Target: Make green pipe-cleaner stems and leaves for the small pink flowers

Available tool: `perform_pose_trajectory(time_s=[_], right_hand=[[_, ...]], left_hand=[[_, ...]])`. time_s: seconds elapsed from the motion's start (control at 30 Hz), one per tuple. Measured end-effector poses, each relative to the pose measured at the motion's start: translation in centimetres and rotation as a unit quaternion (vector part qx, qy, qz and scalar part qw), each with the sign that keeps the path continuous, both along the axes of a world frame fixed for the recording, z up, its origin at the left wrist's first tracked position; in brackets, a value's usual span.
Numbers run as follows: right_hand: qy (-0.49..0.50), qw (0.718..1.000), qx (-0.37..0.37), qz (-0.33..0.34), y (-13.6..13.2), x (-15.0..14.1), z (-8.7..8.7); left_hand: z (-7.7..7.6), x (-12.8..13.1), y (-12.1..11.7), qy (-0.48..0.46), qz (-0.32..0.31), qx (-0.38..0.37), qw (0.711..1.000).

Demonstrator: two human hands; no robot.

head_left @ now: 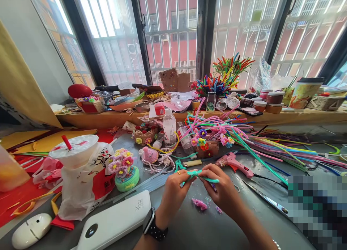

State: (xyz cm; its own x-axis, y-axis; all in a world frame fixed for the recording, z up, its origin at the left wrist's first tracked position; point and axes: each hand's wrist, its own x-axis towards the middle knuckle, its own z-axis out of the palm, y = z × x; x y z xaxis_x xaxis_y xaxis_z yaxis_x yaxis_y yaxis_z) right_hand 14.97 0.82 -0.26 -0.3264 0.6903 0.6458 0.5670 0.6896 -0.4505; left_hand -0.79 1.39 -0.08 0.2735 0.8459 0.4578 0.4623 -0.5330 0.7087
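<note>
The left hand [176, 186] and right hand [220, 185] pinch a turquoise fuzzy stem [193, 173] above a gray table [189, 230]. Behind, a flower-trimmed box [213, 151] appears to hold colorful stems [217, 122]; a lidded cup [84, 144] carries a red straw [66, 143].

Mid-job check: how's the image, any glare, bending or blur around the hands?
Head view: daylight glare whitens part of the left window; head view: the outer window frames slant, probably wide-lens distortion; head view: left hand, right hand and green pipe cleaner look fairly sharp; head view: pixel blocks hide the lower right.
</note>
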Motion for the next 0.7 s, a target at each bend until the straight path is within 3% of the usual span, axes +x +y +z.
perform_pose_trajectory(time_s=[0.2,0.47,0.57,0.7], right_hand=[[0.012,0.996,-0.053,0.064,-0.3,0.8,1.1],[0.086,0.983,-0.101,0.126,-0.7,1.2,2.3],[0.156,0.963,-0.146,0.164,-0.7,1.1,2.5],[0.276,0.907,-0.237,0.212,-0.5,0.6,1.9]], left_hand=[[0.6,-0.6,0.0,0.041,-0.046,-0.018,0.998],[2.3,-1.1,-0.6,0.015,-0.146,-0.095,0.985],[2.6,-1.1,-0.9,-0.011,-0.178,-0.140,0.974],[2.5,-0.9,-1.2,-0.059,-0.205,-0.187,0.959]])
